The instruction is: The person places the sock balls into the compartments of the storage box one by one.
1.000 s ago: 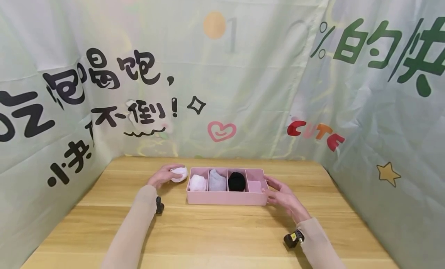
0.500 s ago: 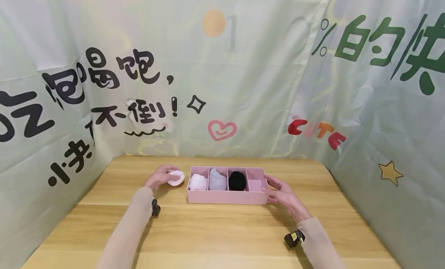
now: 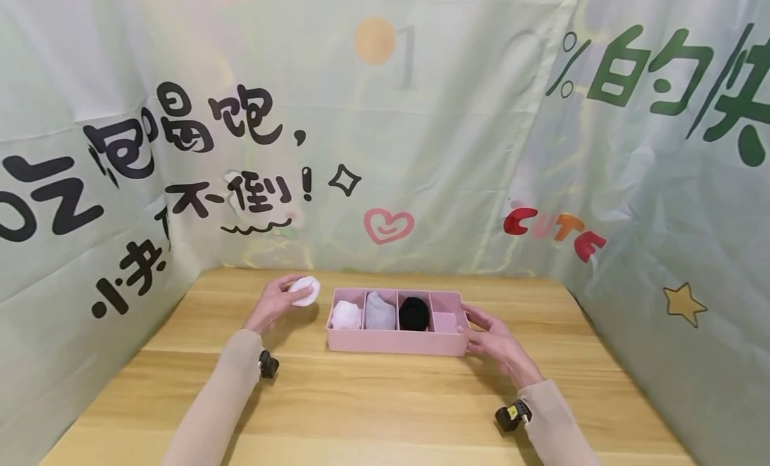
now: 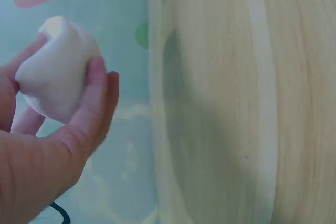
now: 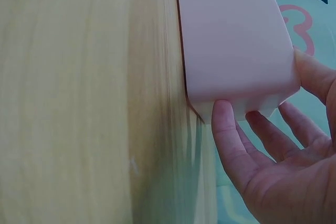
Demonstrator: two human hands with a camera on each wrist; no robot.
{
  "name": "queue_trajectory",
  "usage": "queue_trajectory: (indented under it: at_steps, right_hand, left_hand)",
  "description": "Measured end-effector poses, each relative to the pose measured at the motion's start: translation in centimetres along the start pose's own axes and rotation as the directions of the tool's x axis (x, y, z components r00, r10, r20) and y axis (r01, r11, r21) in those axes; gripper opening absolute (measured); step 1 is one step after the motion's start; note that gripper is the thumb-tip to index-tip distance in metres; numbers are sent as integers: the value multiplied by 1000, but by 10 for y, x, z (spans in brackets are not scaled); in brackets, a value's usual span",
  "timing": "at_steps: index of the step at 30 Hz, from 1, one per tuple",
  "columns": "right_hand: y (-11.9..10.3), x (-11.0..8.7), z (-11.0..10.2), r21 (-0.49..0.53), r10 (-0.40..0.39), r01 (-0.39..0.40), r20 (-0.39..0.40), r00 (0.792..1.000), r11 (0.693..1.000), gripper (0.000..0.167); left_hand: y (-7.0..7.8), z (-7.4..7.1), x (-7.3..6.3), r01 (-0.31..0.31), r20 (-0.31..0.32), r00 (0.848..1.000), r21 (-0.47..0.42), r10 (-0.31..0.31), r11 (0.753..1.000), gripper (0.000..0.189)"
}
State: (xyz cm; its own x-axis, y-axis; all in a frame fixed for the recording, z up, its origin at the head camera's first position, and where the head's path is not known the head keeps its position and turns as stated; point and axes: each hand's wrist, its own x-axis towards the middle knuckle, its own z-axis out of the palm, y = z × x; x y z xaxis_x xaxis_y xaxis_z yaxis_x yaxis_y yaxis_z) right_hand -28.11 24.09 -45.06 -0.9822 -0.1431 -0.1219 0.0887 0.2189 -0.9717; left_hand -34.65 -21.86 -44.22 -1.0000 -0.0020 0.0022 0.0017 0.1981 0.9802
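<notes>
A white balled-up sock (image 3: pixel 305 291) is held between the thumb and fingers of my left hand (image 3: pixel 277 302), just above the table and left of the box. In the left wrist view the white sock (image 4: pixel 60 72) sits at the fingertips. The pink divided box (image 3: pixel 397 341) stands on the table. From left to right, its compartments hold a white balled-up sock (image 3: pixel 347 315), a grey one (image 3: pixel 380 311) and a black one (image 3: pixel 414 314); no sock shows in the rightmost. My right hand (image 3: pixel 496 339) touches the box's right end with loosely extended fingers, seen also in the right wrist view.
The wooden table (image 3: pixel 385 399) extends in front of and on both sides of the box. A printed cloth (image 3: pixel 445 152) hangs behind the table and along both sides. Each wrist carries a small black camera, one on the left (image 3: pixel 268 364).
My left hand has moved left from the box and then lifted the white sock a little. The right hand stays at the box's right end, and the box has not visibly moved.
</notes>
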Motion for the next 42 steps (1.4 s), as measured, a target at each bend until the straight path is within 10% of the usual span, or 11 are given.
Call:
queue_trajectory:
  at_steps: [11,22,34,42]
  right_hand:
    - [2,1,0,-14,9,-9,-12,1000,1000,65]
    - [3,2,0,-24,5,-5,-10,1000,1000,66]
    - [0,2,-1,-15,-7,6,-4,1000,1000,65]
    - [1,1,0,-23,4,-4,-12,1000,1000,63]
  left_hand:
    - [15,22,-9,-116,-42,993,-125,112,985,53]
    - [27,47,-17,-263,-86,960,46,266,964,47]
    - [36,76,-26,-248,-41,968,-52,246,967,42]
    - [33,96,-26,-241,-145,964,-121,223,963,37]
